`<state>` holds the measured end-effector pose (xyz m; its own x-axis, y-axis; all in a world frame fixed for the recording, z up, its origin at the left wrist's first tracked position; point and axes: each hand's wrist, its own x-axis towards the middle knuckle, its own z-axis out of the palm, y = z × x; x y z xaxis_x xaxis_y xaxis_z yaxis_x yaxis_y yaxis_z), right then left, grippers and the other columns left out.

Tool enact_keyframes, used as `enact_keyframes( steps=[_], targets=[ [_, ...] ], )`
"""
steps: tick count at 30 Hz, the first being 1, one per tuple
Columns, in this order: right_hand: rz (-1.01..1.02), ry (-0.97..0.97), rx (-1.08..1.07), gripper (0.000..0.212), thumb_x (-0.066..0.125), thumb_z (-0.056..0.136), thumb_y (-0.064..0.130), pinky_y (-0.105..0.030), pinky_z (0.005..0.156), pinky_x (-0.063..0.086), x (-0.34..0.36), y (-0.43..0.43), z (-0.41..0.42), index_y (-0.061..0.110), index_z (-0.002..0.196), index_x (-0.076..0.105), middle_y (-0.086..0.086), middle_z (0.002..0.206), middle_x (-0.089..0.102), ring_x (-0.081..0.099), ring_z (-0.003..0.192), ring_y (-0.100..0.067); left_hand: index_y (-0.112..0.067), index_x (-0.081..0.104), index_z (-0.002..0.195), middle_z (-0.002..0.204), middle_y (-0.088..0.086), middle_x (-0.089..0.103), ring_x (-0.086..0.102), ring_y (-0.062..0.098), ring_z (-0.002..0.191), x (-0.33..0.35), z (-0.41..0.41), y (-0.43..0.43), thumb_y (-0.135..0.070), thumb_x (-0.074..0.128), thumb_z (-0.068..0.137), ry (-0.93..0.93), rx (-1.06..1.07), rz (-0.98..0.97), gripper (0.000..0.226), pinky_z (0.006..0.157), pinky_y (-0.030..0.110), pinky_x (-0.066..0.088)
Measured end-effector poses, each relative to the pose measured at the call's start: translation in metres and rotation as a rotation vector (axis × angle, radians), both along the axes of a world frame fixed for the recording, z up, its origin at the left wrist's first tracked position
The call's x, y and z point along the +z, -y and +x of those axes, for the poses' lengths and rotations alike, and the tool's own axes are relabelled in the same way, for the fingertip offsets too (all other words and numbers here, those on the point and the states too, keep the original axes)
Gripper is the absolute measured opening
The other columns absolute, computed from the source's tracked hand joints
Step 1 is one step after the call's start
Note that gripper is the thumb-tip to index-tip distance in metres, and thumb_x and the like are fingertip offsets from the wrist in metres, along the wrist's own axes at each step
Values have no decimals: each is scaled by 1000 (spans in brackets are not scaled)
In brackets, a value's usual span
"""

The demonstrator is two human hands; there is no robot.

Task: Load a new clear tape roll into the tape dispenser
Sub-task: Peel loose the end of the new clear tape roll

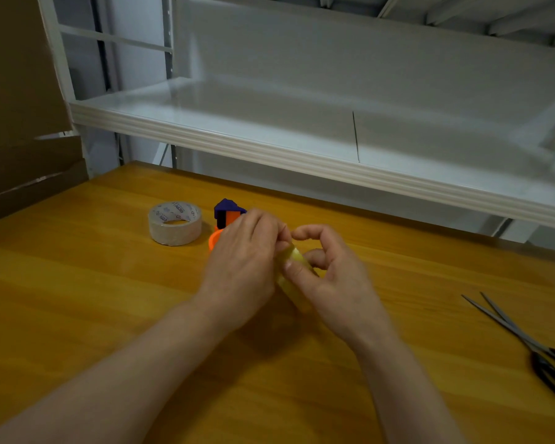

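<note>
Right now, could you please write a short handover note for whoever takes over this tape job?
Left hand and right hand: both hold a clear tape roll together above the table, fingers picking at its edge.
Tape dispenser: orange and blue, on the table behind the left hand, partly hidden.
Second tape roll: flat on the table, left of the dispenser.
Scissors: far right.
Done: roll picked up.
Left: load it into the dispenser.

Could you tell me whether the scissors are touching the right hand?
Apart. The head view shows the scissors lying far right, with bare table between them and the right hand.
</note>
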<state>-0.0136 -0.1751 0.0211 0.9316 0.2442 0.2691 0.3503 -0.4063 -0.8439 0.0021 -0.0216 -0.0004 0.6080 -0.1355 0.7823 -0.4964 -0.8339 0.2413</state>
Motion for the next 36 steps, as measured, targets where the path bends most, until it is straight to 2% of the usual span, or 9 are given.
enact_keyframes(
  steps=[3,6,11,22,25,27,31,33,36],
  targets=[
    [51,0,32,29,64,96,24,-50,59,57,4,-4,-3,41,116,53,-4,79,72,69,72,-29,-14,51,94,92,6,57,54,20,82,-2,2,4,-15,41,96,7,-9,48,10,66,37,45],
    [135,-28,5,27,65,95,20,-47,65,61,4,-4,-2,41,110,57,2,93,71,71,79,-21,-16,49,96,94,6,58,52,18,82,-1,0,6,-14,43,96,28,-16,83,6,69,33,39],
    [192,-52,3,23,65,95,18,-55,71,62,2,-4,-1,40,103,60,0,98,71,72,88,-27,-10,56,95,94,9,60,55,21,79,2,-4,8,-16,42,96,39,-7,113,16,70,31,33],
    [247,-60,-35,21,65,92,12,-30,64,56,2,-2,2,33,93,62,0,87,72,69,74,-12,-7,60,97,102,11,58,45,11,75,5,-10,13,-8,50,92,55,-9,119,11,63,25,30],
    [264,-48,-72,20,67,91,13,-29,59,52,2,-2,2,32,89,62,2,81,70,64,67,-9,-8,60,102,110,10,54,55,17,79,6,-13,14,-12,45,93,-4,-72,41,17,57,29,43],
    [269,-31,-96,19,68,90,14,-28,56,49,1,-1,4,32,88,62,4,76,66,59,63,-8,-12,55,114,118,6,49,56,16,91,6,-15,14,-21,40,97,-66,-131,-79,24,65,34,53],
    [268,23,-150,17,65,92,14,-21,48,39,0,1,7,28,84,61,9,64,54,46,53,-4,-24,40,134,127,-7,39,47,-6,106,5,-21,11,-36,51,96,-206,-173,-204,41,85,19,49],
    [273,21,-165,18,65,93,14,-23,49,39,0,2,7,29,83,61,8,65,54,46,54,-5,-29,37,138,129,-11,37,44,-4,114,3,-22,10,-42,61,91,-334,-177,-266,54,92,20,46],
    [279,-3,-167,16,63,95,16,-26,54,45,1,2,6,29,86,62,3,75,62,55,55,0,-38,35,138,132,-16,34,41,7,123,-1,-21,9,-66,63,77,-511,-165,-289,72,103,35,45]
  ],
)
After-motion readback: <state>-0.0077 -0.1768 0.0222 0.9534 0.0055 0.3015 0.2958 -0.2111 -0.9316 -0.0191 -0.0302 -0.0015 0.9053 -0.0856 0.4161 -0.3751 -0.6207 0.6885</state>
